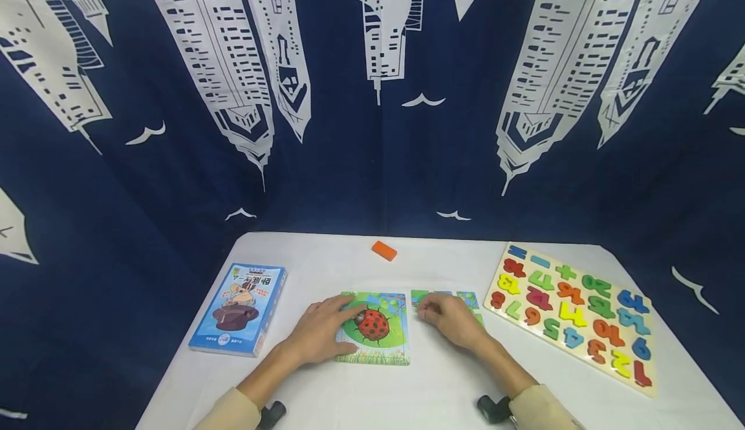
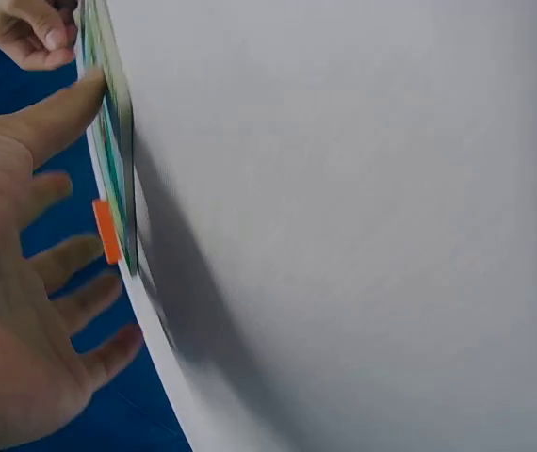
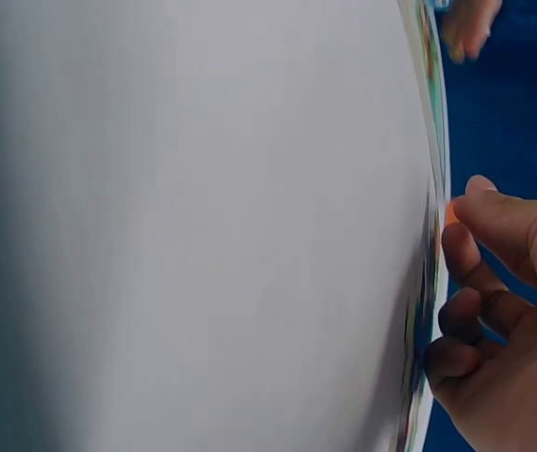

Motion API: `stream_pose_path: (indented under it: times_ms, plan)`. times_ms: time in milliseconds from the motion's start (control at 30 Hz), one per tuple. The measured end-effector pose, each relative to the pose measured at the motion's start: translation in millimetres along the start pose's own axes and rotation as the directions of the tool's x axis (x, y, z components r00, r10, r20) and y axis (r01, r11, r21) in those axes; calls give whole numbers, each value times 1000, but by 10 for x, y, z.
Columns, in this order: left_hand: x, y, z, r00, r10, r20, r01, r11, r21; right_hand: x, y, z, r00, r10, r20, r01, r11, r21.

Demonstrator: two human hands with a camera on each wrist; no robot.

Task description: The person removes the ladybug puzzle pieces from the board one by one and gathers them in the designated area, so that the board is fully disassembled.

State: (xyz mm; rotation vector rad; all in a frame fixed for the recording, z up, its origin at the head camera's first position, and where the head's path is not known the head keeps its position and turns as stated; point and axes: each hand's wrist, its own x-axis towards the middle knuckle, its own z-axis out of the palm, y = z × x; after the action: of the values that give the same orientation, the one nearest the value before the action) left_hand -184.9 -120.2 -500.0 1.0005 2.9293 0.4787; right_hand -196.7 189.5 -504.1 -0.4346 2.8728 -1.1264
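In the head view, your left hand [image 1: 317, 330] lies over the left side of the ladybird board [image 1: 378, 326], its grip apart, thumb and fingers spread on the board, which sits flat near the middle of the worktop [image 1: 372, 397]; your right hand [image 1: 454, 320] is over the tiles [image 1: 468, 299] just right of that board, its fingers bent and partly covering them. The blue box [image 1: 238, 310] lies to your left, the number board [image 1: 519, 321] to your right, the orange block [image 1: 384, 251] near the far edge, with the navy cloth [image 1: 361, 165] behind. In the left wrist view, your thumb meets the edge of the ladybird board, seen almost side-on, and your other fingers stand apart. In the right wrist view, your thumb and forefinger come close together beside the thin edges of the tiles, other fingers curled; you cannot tell whether this grip has a tile in it
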Motion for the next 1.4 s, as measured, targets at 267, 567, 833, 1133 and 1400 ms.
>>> stream_pose_path:
  times_ms: [267,567,833,1133,1400]
  plan:
    - [47,-137,9,983,-160,90,161,987,-8,117,-406,293,983,-159,97,158,987,18]
    - [67,-111,-16,974,-177,142,178,984,8,243,-689,526,957,-223,184,222,975,28]
    - [70,-77,-51,971,-186,153,189,982,-2,247,-711,613,963,-190,193,189,982,25]
    - [78,-78,-58,966,-201,163,204,979,-1,251,-719,656,966,-194,170,201,979,-25]
    - [72,-71,-53,966,-206,158,209,978,-3,237,-735,682,969,-196,150,204,978,-40]
